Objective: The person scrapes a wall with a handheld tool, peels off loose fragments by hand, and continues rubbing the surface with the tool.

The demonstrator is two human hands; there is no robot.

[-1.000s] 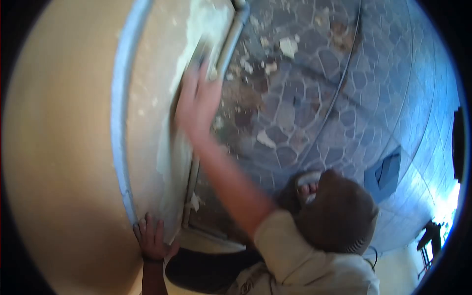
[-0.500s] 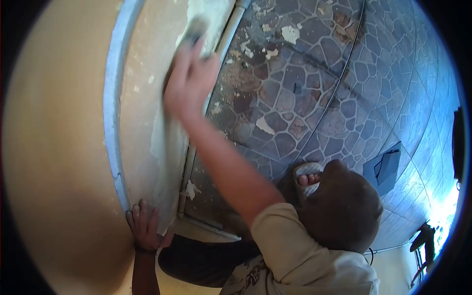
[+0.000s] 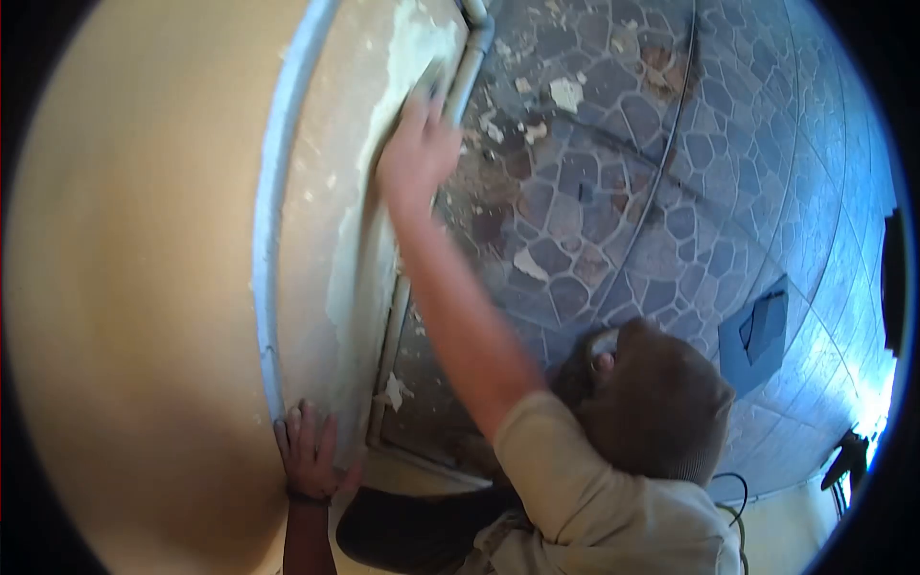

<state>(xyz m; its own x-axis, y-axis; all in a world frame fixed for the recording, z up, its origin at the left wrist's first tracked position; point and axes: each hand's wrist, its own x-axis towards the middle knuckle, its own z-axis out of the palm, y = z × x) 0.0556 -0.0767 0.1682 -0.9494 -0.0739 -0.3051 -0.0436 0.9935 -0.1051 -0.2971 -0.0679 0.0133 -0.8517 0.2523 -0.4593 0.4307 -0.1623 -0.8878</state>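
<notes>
My right hand (image 3: 419, 158) is closed around a scraper-like tool (image 3: 433, 84), partly hidden by my fingers and blurred by motion. Its front end is against the lower wall (image 3: 350, 201), beside a pale, stripped patch (image 3: 407, 48). Nearer to me, my left hand (image 3: 310, 455) lies on the wall with fingers stretched out. Its fingertips are by the lower end of a raised bluish-grey strip (image 3: 266, 240), and nothing shows in its grip.
A pipe (image 3: 470, 72) follows the foot of the wall. Light flakes (image 3: 566, 94) lie scattered over the stone-patterned floor (image 3: 661, 220). A dark flat piece (image 3: 754, 335) rests at the right. My bent knee (image 3: 661, 402) and a foot are below.
The view has shifted, so the wall and both hands appear farther right. My right hand's tool is slightly closer to the pipe. My left hand stays on the wall.
</notes>
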